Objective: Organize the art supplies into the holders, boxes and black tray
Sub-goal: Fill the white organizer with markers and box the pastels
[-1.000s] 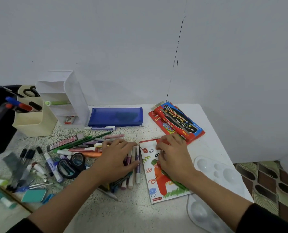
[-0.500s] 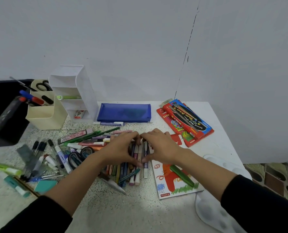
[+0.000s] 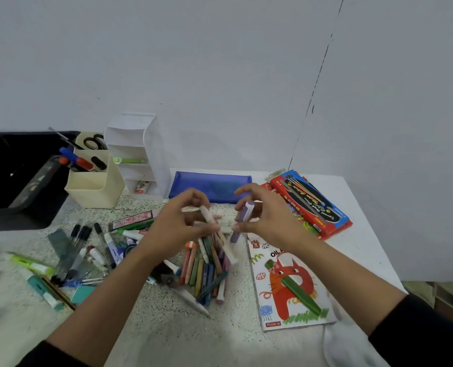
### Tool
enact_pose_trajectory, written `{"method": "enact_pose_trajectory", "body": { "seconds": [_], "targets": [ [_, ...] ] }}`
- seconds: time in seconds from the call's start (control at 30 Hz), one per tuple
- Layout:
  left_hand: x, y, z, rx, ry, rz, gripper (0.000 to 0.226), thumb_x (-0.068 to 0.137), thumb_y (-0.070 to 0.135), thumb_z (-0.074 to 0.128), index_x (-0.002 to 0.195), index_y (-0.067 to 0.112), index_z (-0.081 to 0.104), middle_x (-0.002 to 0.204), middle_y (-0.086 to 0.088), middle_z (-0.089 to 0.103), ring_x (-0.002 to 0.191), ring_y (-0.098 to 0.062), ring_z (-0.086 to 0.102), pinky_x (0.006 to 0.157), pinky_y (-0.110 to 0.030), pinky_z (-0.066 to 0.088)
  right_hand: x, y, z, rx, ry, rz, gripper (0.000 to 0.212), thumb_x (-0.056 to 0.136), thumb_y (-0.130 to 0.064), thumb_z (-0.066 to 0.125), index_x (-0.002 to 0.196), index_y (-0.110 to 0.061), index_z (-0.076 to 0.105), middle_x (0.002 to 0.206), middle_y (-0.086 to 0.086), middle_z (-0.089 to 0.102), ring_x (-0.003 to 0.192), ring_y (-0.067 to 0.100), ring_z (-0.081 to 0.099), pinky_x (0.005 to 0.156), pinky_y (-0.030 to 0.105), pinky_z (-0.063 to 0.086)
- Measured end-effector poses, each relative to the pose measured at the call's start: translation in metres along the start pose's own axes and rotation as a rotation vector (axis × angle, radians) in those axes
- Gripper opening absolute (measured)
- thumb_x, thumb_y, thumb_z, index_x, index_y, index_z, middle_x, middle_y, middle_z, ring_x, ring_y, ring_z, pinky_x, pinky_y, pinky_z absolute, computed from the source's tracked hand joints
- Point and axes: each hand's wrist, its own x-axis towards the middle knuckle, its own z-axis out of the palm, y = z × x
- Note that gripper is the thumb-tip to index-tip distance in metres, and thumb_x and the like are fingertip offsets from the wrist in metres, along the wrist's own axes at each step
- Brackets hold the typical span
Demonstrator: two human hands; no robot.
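Observation:
My left hand point(image 3: 179, 229) is raised over the table and pinches a pale pink marker point(image 3: 211, 218). My right hand point(image 3: 265, 215) grips a purple marker point(image 3: 242, 219) held upright beside it. Below both hands lies a pile of coloured markers point(image 3: 207, 271) on the speckled table. An oil pastel box point(image 3: 289, 284) with a red cat lies to the right, a green pastel on top. At the back left stand a cream holder point(image 3: 93, 186), a white tiered holder point(image 3: 138, 152) and the black tray point(image 3: 16, 176).
A blue pencil case point(image 3: 209, 185) lies against the wall. Red colour boxes point(image 3: 310, 205) sit at the back right. Pens, glue sticks, scissors and an eraser are scattered at the left. A white paint palette point(image 3: 347, 348) sits at the front right table edge.
Both hands have lifted off the marker pile, each taking a marker up with it. The view has shifted left and down.

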Motion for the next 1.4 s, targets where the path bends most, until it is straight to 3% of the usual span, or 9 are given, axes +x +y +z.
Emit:
{"method": "enact_pose_trajectory", "body": {
  "seconds": [0.17, 0.4, 0.53, 0.67, 0.87, 0.93, 1.03, 1.13, 1.4],
  "targets": [
    [-0.006, 0.017, -0.051, -0.173, 0.286, 0.065, 0.035, 0.074, 0.005, 0.081, 0.107, 0.004, 0.067, 0.095, -0.012, 0.075, 0.092, -0.026, 0.074, 0.082, -0.03, 0.059, 0.013, -0.026, 0.014, 0.204, 0.045, -0.034, 0.022, 0.076, -0.015, 0.087, 0.092, -0.012, 0.073, 0.067, 0.008, 0.069, 0.049, 0.01, 0.046, 0.056, 0.007, 0.038],
    [-0.018, 0.01, -0.127, -0.169, 0.397, 0.066, 0.027, 0.082, 0.026, 0.072, 0.106, 0.015, 0.076, 0.091, 0.001, 0.076, 0.083, -0.009, 0.066, 0.072, -0.023, 0.051, 0.041, -0.068, 0.066, 0.258, 0.092, -0.1, 0.015, 0.094, -0.019, 0.07, 0.09, -0.014, 0.056, 0.067, 0.018, 0.067, 0.057, 0.023, 0.057, 0.061, 0.033, 0.044],
    [-0.019, 0.01, -0.161, -0.074, 0.313, 0.076, 0.017, 0.101, 0.032, 0.051, 0.103, 0.018, 0.061, 0.08, -0.014, 0.071, 0.078, -0.027, 0.071, 0.073, -0.036, 0.058, 0.064, -0.101, 0.096, 0.216, 0.187, -0.145, 0.017, 0.096, -0.025, 0.067, 0.102, -0.02, 0.052, 0.076, 0.018, 0.068, 0.064, 0.022, 0.059, 0.062, 0.028, 0.047],
    [-0.016, 0.006, -0.192, 0.102, 0.069, -0.002, 0.019, 0.101, 0.046, 0.042, 0.106, 0.033, 0.054, 0.06, 0.005, 0.039, 0.051, -0.012, 0.041, 0.051, -0.034, 0.043, 0.081, -0.133, 0.121, 0.153, 0.244, -0.209, 0.02, 0.099, -0.022, 0.063, 0.11, -0.018, 0.047, 0.063, -0.011, 0.067, 0.055, 0.012, 0.054, 0.055, 0.026, 0.046],
    [-0.012, 0.004, -0.236, 0.589, -0.195, 0.009, 0.024, 0.105, 0.017, 0.05, 0.121, 0.029, 0.063, 0.078, 0.004, 0.059, 0.059, -0.004, 0.058, 0.061, -0.034, 0.053, 0.097, -0.134, 0.154, -0.041, 0.434, -0.307, 0.009, 0.104, -0.025, 0.053, 0.108, -0.018, 0.05, 0.101, -0.003, 0.068, 0.082, 0.01, 0.065, 0.076, 0.035, 0.052],
    [-0.011, 0.009, -0.242, 0.606, -0.113, 0.072, 0.025, 0.101, 0.02, 0.058, 0.124, 0.019, 0.069, 0.085, 0.01, 0.065, 0.06, 0.0, 0.066, 0.059, -0.023, 0.055, 0.102, -0.133, 0.159, -0.148, 0.504, -0.367, 0.008, 0.102, -0.019, 0.057, 0.107, -0.014, 0.055, 0.104, 0.001, 0.063, 0.095, 0.004, 0.061, 0.082, 0.028, 0.05],
    [0.0, 0.013, -0.243, 0.628, 0.09, 0.286, 0.018, 0.092, 0.025, 0.073, 0.105, 0.014, 0.079, 0.079, 0.005, 0.069, 0.057, -0.009, 0.064, 0.057, -0.032, 0.058, 0.113, -0.13, 0.163, -0.343, 0.533, -0.445, 0.007, 0.097, -0.009, 0.065, 0.103, -0.009, 0.062, 0.1, 0.001, 0.059, 0.084, 0.005, 0.052, 0.073, 0.015, 0.041],
    [0.023, 0.008, -0.233, 0.738, 0.174, 0.483, 0.015, 0.087, 0.024, 0.078, 0.094, 0.012, 0.08, 0.078, 0.004, 0.054, 0.069, -0.014, 0.052, 0.064, -0.033, 0.043, 0.125, -0.121, 0.164, -0.479, 0.486, -0.46, 0.007, 0.095, -0.011, 0.069, 0.101, -0.01, 0.066, 0.098, 0.001, 0.062, 0.08, 0.013, 0.055, 0.069, 0.026, 0.046],
    [0.06, -0.005, -0.209, 0.982, 0.045, 0.366, 0.01, 0.094, 0.022, 0.066, 0.09, 0.014, 0.07, 0.091, 0.001, 0.041, 0.084, -0.022, 0.054, 0.074, -0.038, 0.048, 0.134, -0.113, 0.164, -0.569, 0.423, -0.391, 0.013, 0.085, -0.011, 0.076, 0.097, -0.013, 0.071, 0.089, 0.001, 0.069, 0.078, 0.02, 0.062, 0.062, 0.038, 0.052]
  ]
}}
